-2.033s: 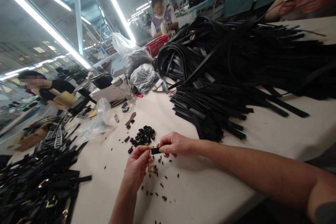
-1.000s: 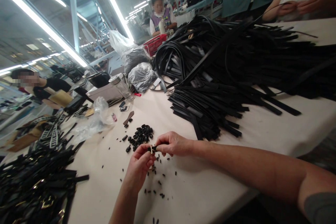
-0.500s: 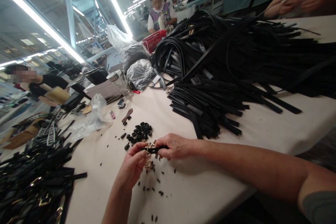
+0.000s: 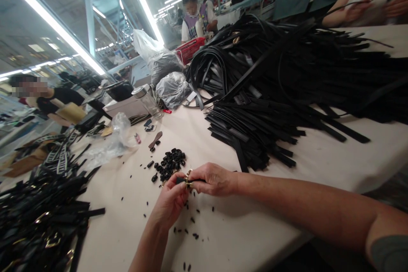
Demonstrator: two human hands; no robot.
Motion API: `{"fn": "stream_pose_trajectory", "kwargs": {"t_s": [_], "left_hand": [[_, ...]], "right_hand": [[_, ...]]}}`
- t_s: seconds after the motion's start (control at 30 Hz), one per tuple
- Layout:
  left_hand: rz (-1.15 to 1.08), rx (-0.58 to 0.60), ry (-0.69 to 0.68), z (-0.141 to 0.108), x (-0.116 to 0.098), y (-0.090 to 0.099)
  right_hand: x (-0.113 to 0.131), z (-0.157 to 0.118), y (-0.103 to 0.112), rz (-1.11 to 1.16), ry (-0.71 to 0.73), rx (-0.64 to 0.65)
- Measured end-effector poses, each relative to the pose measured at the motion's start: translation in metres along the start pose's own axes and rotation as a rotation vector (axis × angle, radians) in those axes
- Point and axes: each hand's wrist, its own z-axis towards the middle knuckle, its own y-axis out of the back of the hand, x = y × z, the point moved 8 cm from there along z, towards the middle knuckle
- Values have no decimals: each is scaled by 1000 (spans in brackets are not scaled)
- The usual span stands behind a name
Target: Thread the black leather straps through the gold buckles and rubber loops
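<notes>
In the head view, my left hand [image 4: 172, 202] pinches a short stretch of black strap [image 4: 180, 180] between thumb and fingers. From the other side my right hand [image 4: 215, 179] grips the same strap. A small gold buckle [image 4: 188, 177] sits on the strap where the fingertips meet, partly hidden by them. Just beyond the hands lies a pile of small black loops [image 4: 170, 161] on the pale table [image 4: 223, 233]. Tiny black pieces [image 4: 192, 220] are scattered below the hands.
A big heap of black straps [image 4: 255, 136] covers the back right. Straps with gold buckles [image 4: 47, 221] are piled at left. Behind stand a clear bottle [image 4: 148, 102], plastic bags [image 4: 172, 89] and a red basket [image 4: 190, 50]. Other people sit around; one's hands [image 4: 358, 10] hold a strap.
My left hand has shifted slightly right, closer to my right hand. The gold buckle, hanging partly below the strap before, is now gathered at the fingertips.
</notes>
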Motion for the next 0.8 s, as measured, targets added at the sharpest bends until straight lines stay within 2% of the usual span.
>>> {"fn": "stream_pose_trajectory", "kwargs": {"t_s": [0.23, 0.47, 0.53, 0.67, 0.8], "left_hand": [[227, -3, -54, -4, -9, -2], [233, 27, -27, -7, -6, -14], [206, 38, -11, -6, -5, -13], [162, 34, 16, -5, -2, -8], [138, 3, 6, -4, 1, -7]], "right_hand": [[-10, -1, -2, 114, -82, 48], [-30, -4, -7, 295, -286, 81], [-27, -2, -4, 244, -261, 44], [-14, 1, 6, -13, -140, -71], [-9, 1, 7, -175, -105, -119]]}}
